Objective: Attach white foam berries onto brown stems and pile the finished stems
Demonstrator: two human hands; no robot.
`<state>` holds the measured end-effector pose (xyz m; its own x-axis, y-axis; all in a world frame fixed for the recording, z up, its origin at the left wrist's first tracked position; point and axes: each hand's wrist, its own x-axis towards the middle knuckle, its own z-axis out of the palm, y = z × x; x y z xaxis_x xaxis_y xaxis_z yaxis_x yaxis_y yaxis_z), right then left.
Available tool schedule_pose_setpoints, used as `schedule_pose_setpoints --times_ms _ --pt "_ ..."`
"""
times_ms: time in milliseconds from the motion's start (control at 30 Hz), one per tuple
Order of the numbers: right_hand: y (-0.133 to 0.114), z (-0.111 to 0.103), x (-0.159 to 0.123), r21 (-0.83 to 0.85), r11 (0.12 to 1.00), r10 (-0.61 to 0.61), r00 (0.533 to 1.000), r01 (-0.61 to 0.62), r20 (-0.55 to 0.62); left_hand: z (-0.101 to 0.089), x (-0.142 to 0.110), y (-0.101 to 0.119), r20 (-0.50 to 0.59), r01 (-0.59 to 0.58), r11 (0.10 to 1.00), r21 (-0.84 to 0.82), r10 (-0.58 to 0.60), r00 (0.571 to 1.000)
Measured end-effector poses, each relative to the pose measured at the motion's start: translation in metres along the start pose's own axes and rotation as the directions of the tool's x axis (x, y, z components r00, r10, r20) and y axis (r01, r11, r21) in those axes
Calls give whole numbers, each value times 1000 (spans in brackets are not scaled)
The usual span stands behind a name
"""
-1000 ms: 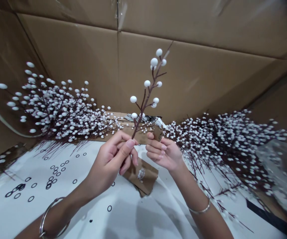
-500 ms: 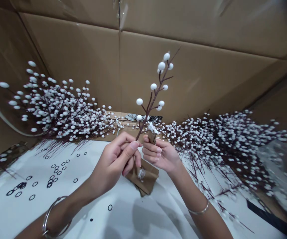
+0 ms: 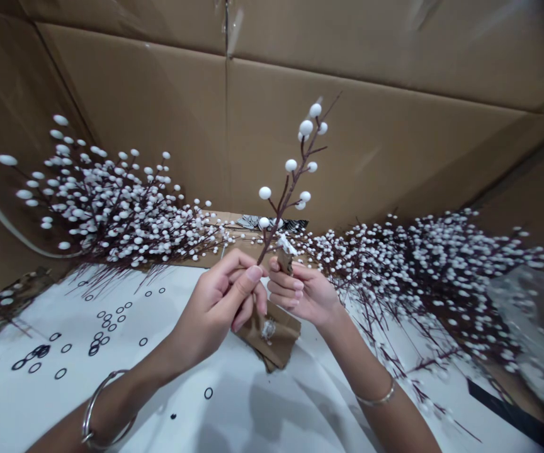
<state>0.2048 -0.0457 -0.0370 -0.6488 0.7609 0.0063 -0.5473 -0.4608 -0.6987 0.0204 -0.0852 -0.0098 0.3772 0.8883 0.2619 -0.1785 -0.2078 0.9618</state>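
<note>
Head-worn view, angled down, close (hands (image 3: pixel 218 299) (image 3: pixel 303 292) below)

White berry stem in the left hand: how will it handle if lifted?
The white berry stem looks light, pinched near its base by the left hand. Its thin twigs probably flex slightly rather than flop. Its branchlets may snag on the piled berry sprays.

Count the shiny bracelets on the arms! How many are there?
2: a silver bangle hangs loosely around the left arm, and a thin silver bracelet circles the right arm. The undersides of the arms are hidden, but no others show.
</note>
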Motion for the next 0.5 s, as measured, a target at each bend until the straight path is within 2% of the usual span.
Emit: schedule_pose_setpoints --times_ms 333,500 --pt "0 -1 1 104 994 27 999 -29 18 1 0 1 -4 -10 1000 -9 10 1000" --pt "-1 -4 1 140 990 4 1000 -6 15 -1 0 1 -4 -19 1000 -10 19 1000"
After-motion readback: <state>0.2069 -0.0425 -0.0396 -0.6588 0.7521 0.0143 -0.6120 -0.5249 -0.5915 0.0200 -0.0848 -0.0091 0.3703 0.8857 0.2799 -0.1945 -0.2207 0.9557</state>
